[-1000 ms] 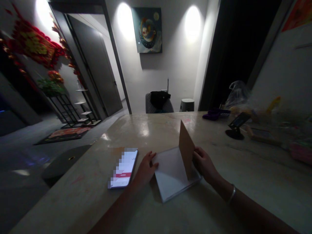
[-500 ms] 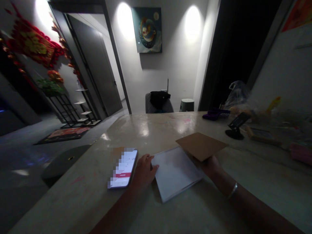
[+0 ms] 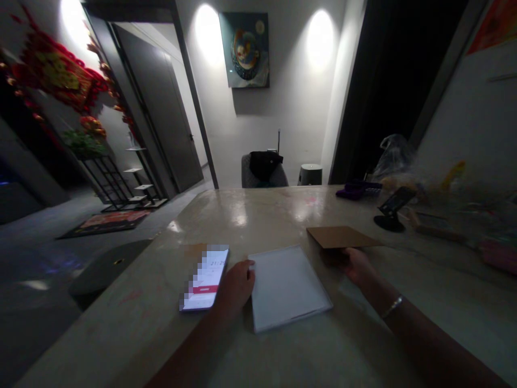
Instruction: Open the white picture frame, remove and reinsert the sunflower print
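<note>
A thin sheet of brown card [image 3: 343, 237] lies low and nearly flat on the stone counter [image 3: 258, 215], just beyond and to the right of a white rectangular pad [image 3: 286, 288]. My right hand [image 3: 351, 267] is at the card's near edge, with its fingers partly hidden below it. My left hand [image 3: 236, 286] is curled against the pad's left edge and holds nothing. Between that hand and the pad's left side, a smartphone [image 3: 204, 277] lies nearby on the counter, its screen lit and partly pixelated.
At the counter's right end stand a black phone stand [image 3: 390, 215], a purple item [image 3: 358, 190] and a plastic bag [image 3: 393, 159] among blurred clutter. Beyond the far edge are a grey chair [image 3: 264, 175] with a black bag on it and a round grey bin [image 3: 310, 174].
The brown card has swung from standing upright on the pad, through a tilt, to nearly flat beyond its right side. My right hand moved back and right with it; the pad now shows uncovered.
</note>
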Demonstrator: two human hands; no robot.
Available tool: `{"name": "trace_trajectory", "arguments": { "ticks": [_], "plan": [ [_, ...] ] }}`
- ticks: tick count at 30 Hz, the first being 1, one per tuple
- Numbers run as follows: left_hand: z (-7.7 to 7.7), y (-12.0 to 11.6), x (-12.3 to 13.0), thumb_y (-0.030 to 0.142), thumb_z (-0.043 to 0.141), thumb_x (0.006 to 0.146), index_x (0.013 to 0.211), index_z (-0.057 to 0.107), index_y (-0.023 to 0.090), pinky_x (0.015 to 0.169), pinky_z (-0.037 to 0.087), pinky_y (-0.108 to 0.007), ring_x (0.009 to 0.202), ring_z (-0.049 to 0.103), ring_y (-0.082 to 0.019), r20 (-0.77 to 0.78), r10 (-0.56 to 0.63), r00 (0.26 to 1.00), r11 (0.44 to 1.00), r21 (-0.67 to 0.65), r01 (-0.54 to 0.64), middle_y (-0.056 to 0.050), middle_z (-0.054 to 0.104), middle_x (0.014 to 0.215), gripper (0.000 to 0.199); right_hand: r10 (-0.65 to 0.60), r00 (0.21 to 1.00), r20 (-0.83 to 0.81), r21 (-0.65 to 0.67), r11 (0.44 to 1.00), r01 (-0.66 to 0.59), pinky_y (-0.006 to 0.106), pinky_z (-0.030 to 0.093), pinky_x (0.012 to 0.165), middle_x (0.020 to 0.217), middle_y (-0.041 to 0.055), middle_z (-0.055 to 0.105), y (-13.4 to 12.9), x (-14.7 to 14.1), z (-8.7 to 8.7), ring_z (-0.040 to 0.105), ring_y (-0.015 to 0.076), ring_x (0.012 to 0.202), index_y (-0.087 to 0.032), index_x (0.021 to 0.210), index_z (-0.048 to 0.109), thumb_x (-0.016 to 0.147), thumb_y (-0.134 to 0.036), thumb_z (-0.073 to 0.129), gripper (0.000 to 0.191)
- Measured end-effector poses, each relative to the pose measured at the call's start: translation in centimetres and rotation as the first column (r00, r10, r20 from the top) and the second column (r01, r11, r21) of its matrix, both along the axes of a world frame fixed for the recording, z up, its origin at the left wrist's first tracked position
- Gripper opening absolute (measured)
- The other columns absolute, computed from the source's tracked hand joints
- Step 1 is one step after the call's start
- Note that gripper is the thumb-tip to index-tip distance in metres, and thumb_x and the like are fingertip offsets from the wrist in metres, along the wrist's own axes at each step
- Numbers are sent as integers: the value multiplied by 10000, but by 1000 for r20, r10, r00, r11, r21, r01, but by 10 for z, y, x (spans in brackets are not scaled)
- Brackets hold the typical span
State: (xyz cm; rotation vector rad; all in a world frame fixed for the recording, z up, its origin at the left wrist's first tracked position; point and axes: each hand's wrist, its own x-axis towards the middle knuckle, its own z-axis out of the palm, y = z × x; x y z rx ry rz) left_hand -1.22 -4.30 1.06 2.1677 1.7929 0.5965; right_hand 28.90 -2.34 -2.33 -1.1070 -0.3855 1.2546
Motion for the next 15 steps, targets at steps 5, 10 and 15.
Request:
{"name": "trace_trajectory", "arguments": {
  "ticks": [5, 10, 15],
  "plan": [
    [4, 5, -2, 136, 379, 784, 1010, 580, 123, 873, 375, -283, 990, 541, -169, -4, 45, 999, 998, 44, -45, -108, 604, 1044, 303, 93, 993, -74, -176, 979, -105, 324, 496, 592, 639, 22, 629, -12, -15, 24, 616, 158, 594, -192, 830, 513, 783, -103, 380, 167],
    [2, 9, -3, 104, 392, 771, 972, 588, 106, 871, 382, -276, 975, 540, -169, -16, 52, 999, 996, 80, -50, -108, 609, 994, 280, 422, 905, -56, -266, 867, -421, 273, 468, 527, 642, 29, 606, -25, -25, 39, 624, 153, 593, -156, 883, 480, 831, -221, 381, 128],
    [1, 9, -4, 95, 397, 765, 948, 598, 144, 871, 387, -296, 959, 544, -172, -21, 34, 999, 994, 101, -32, -90, 607, 974, 276, 599, 717, 355, -258, 801, -541, 217, 428, 459, 658, 16, 587, -37, -37, 45, 599, 133, 590, -148, 826, 545, 781, -302, 472, 176]
  ]
}}
